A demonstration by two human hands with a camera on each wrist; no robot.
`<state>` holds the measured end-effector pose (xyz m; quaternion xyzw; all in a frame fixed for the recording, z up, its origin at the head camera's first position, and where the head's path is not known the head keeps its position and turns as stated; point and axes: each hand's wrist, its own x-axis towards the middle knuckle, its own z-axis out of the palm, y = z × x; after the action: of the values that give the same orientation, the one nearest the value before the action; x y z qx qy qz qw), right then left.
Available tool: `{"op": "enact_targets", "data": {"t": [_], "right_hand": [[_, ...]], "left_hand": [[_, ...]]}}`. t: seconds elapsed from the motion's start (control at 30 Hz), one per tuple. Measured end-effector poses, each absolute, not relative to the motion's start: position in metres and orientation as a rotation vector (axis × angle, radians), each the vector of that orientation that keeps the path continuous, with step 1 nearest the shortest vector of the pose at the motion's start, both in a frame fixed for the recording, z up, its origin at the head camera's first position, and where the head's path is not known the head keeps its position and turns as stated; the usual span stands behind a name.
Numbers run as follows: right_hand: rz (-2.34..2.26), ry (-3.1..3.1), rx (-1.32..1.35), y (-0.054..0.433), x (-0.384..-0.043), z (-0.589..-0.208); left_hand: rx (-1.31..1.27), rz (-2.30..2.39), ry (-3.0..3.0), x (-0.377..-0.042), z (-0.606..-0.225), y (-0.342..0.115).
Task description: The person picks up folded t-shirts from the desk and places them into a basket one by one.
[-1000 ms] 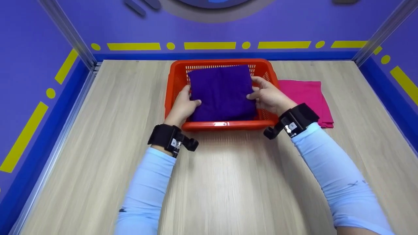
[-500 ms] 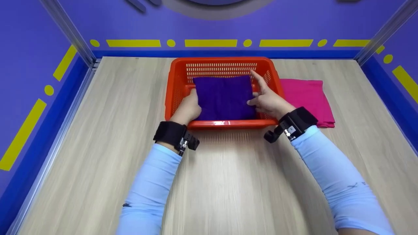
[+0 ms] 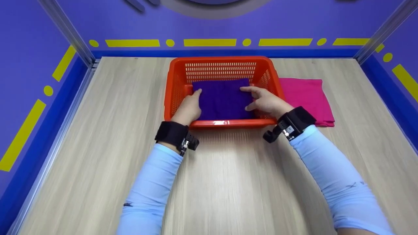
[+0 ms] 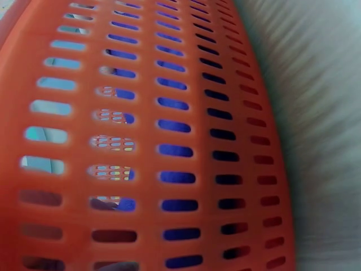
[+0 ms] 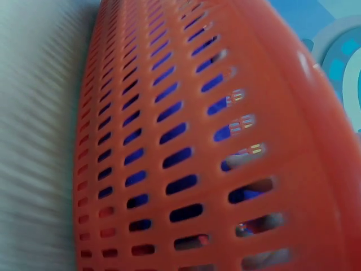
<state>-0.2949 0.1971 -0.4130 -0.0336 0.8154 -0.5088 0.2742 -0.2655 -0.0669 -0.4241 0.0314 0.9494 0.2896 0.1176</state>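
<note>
A folded purple cloth (image 3: pixel 225 99) lies inside the red plastic basket (image 3: pixel 225 123), low between its walls. My left hand (image 3: pixel 187 109) reaches over the front left of the basket, a fingertip touching the cloth's left edge. From the right, my right hand (image 3: pixel 267 101) rests on the cloth with its index finger and thumb extended and apart. In the left wrist view the slotted basket wall (image 4: pixel 146 141) fills most of the picture, with purple cloth showing through the slots. The right wrist view likewise shows the basket's slotted wall (image 5: pixel 158 130) in front of the cloth.
A folded pink cloth (image 3: pixel 305 101) lies on the wooden table (image 3: pixel 225 176), right beside the basket. Blue panels with yellow dashes (image 3: pixel 210 42) stand along the back and both sides of the table.
The purple cloth has come down lower and nearer in the basket, uncovering more of the back wall. My left hand has moved slightly right; my right index finger has come onto the cloth.
</note>
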Motion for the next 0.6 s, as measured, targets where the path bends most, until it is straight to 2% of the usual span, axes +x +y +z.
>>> {"op": "enact_targets", "data": {"t": [0.6], "right_hand": [[-1.094,2.276,-0.096,0.1983,-0.294,-0.4107]], "left_hand": [[0.096,0.671,2.72,-0.2656,-0.4208,-0.0669]]}}
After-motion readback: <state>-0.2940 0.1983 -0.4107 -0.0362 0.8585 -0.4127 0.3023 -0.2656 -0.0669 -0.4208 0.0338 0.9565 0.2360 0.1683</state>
